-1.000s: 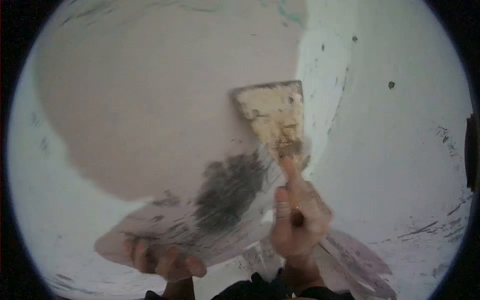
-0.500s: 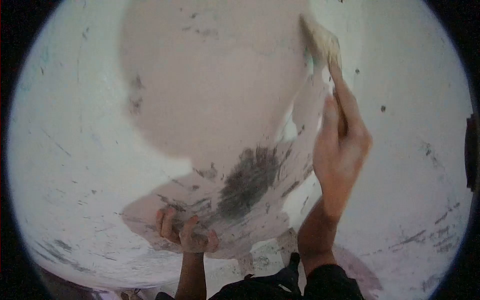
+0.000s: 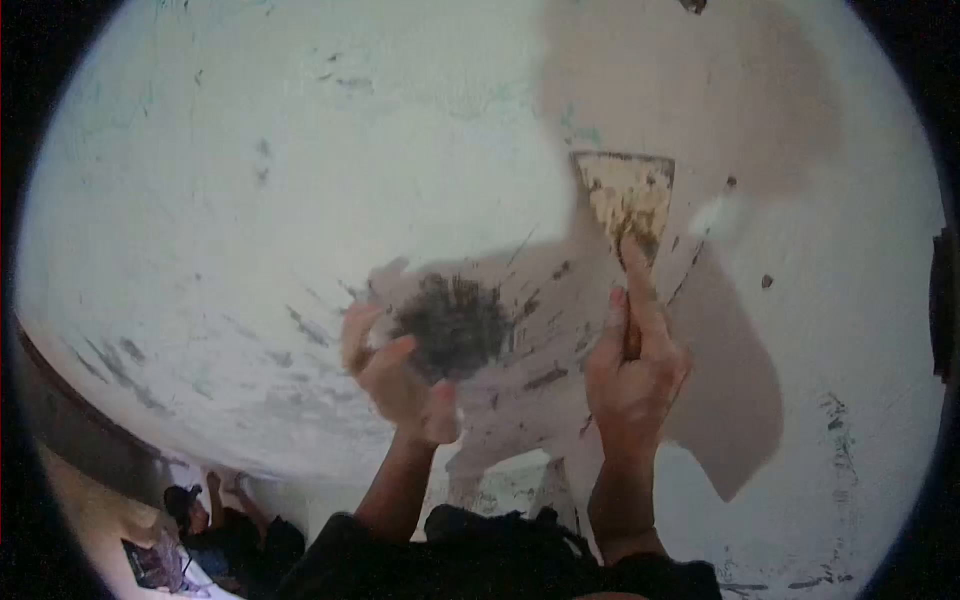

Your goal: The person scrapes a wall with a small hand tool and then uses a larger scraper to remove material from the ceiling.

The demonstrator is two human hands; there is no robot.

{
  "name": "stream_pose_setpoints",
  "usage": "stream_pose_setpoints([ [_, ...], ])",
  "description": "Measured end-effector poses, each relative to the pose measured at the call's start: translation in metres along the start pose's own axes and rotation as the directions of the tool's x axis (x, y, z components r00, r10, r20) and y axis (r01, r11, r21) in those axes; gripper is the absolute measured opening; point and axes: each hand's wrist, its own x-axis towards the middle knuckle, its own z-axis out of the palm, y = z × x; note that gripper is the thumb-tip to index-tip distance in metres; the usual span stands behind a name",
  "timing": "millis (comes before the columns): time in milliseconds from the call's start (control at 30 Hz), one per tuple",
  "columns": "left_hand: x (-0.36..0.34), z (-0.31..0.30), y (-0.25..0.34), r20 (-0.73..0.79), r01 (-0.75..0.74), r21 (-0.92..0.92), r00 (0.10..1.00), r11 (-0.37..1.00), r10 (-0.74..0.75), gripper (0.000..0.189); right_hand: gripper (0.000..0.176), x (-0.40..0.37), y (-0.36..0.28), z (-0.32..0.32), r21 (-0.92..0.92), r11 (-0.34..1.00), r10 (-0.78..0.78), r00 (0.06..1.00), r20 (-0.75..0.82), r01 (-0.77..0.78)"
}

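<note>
My right hand [image 3: 638,375] is closed around the handle of a putty knife [image 3: 625,190], index finger stretched along the base of the blade. The wide blade points up against the pale wall [image 3: 200,240] and carries yellowish-brown smears. Left of it, my left hand [image 3: 400,375] is raised with its fingers bent and apart, slightly blurred, and I see nothing in it. A dark grey patch [image 3: 460,325] with streaks around it marks the wall between the two hands, close beside the left fingers.
Small holes [image 3: 767,282] and dark scuffs dot the wall. Shadows of my head and arms fall across it. At the lower left a person [image 3: 230,540] in dark clothes and a cap has both arms raised to the wall. A dark object [image 3: 942,305] shows at the right edge.
My right hand and the putty knife are lower in view, the blade turned to show its broad face. My left hand has risen beside the dark patch. The other person has come into view.
</note>
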Motion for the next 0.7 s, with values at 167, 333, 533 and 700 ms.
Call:
stream_pose_setpoints([
  [167,0.091,0.053,0.027,0.379,-0.204,-0.276,0.875,0.939,0.301,0.032,0.038,0.0,0.004,-0.003,0.184,0.983,0.009,0.996,-0.089,0.007],
  [333,0.084,0.072,0.044,0.417,-0.209,-0.469,0.804,0.858,0.423,0.028,0.034,0.001,-0.002,-0.006,0.208,0.974,-0.075,0.992,-0.105,0.095],
  [533,0.06,0.052,0.051,0.493,-0.016,-0.534,0.806,0.845,0.327,0.032,0.037,-0.019,-0.004,0.004,0.156,0.987,-0.024,0.993,-0.114,0.042],
  [700,0.083,0.04,0.034,0.45,-0.113,-0.452,0.827,0.885,0.336,0.034,0.04,-0.019,-0.008,-0.001,0.181,0.981,-0.032,0.982,-0.184,0.065],
])
